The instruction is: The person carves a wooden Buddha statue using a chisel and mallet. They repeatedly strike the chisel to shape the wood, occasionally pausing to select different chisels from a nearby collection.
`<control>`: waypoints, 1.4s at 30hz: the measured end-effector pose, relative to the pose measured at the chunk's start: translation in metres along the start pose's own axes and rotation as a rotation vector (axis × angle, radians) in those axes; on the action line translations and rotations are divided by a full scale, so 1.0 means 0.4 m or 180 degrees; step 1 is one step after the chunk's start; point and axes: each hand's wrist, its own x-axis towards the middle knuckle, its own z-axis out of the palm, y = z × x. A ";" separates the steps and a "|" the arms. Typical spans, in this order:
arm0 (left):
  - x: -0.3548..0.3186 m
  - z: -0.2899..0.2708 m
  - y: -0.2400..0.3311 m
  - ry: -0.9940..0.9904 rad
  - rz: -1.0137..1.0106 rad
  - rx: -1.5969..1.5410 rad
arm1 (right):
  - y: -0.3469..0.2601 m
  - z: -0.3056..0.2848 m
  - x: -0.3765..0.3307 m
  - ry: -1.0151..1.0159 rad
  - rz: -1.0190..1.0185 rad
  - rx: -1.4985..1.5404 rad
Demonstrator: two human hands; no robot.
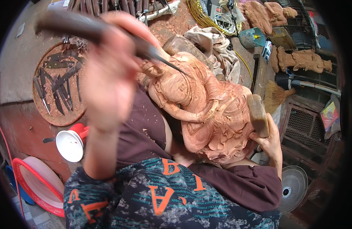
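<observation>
My left hand (109, 72) is raised close to the camera and grips a dark-handled carving chisel (88, 28); its thin metal tip touches the upper part of a reddish wooden figure carving (206, 110). The carving lies across my lap, against my dark shorts. At the carving's right side, my right hand (269, 143) holds a wooden mallet (258, 114) upright, head up, just beside the figure's folds.
A round wooden board (44, 110) with several chisels laid on it lies at left. A white lamp with a red base (71, 143), a pink basin (34, 183), cloth rags (218, 45), other carved figures (302, 59), a small broom (275, 95) and a floor fan (294, 187) surround me.
</observation>
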 end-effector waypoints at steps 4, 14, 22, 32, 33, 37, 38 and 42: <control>-0.188 0.070 -0.065 -0.0304 0.0351 0.2148 | -0.026 -0.030 -0.035 -0.0212 0.0513 -0.0153; -0.354 0.109 -0.118 -0.0355 -0.0049 0.2000 | -0.235 -0.027 -0.088 -0.0463 -0.1414 -0.1747; -0.382 0.111 -0.137 -0.0616 0.0351 0.2318 | -0.286 0.012 -0.090 -0.0419 -0.2509 -0.2596; -0.382 0.115 -0.153 -0.0871 0.0512 0.2397 | -0.299 0.012 -0.103 -0.0210 -0.2793 -0.3312; -0.382 0.118 -0.154 -0.0888 0.0527 0.2461 | -0.303 0.012 -0.103 -0.0246 -0.2788 -0.3182; -0.374 0.141 -0.140 -0.0937 0.0403 0.2492 | -0.308 -0.010 -0.101 0.0004 -0.2746 -0.3714; -0.373 0.143 -0.161 -0.0881 0.0537 0.2702 | -0.330 -0.007 -0.101 -0.0217 -0.2391 -0.3769; -0.359 0.156 -0.137 -0.0965 0.0370 0.2700 | -0.279 -0.029 -0.104 -0.0173 -0.3452 -0.2726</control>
